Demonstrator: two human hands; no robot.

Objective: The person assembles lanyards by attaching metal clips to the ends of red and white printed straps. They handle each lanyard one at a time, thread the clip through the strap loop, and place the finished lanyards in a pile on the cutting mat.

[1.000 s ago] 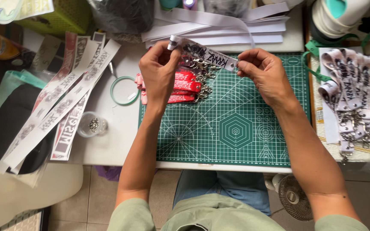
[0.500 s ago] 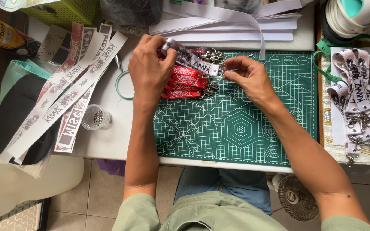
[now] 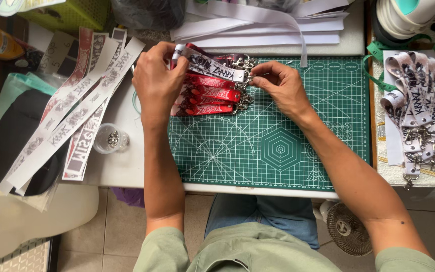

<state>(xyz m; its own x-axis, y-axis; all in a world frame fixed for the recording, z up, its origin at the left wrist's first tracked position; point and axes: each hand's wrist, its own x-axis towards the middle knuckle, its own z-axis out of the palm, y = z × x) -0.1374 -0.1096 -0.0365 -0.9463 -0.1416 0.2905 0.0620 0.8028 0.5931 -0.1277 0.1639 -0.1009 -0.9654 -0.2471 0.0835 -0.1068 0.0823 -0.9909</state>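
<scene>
My left hand (image 3: pixel 158 80) pinches the folded end of a short white printed strap (image 3: pixel 212 67). At the other end of that strap my right hand (image 3: pixel 278 85) grips its metal clasp (image 3: pixel 246 76). The strap lies across a small stack of red printed straps (image 3: pixel 205 98) with metal clasps, at the top left of the green cutting mat (image 3: pixel 278 146). Part of the red stack is hidden under my left hand.
Long printed strips (image 3: pixel 71 113) fan over the table's left edge, beside a small clear cup of metal bits (image 3: pixel 111 139). White strip material (image 3: pixel 263 22) lies behind the mat. Finished white straps with clasps (image 3: pixel 419 111) pile at right. A small fan (image 3: pixel 347 229) stands below.
Both hands have come down with the white strap, from above the mat onto the red stack. The view has shifted slightly.
</scene>
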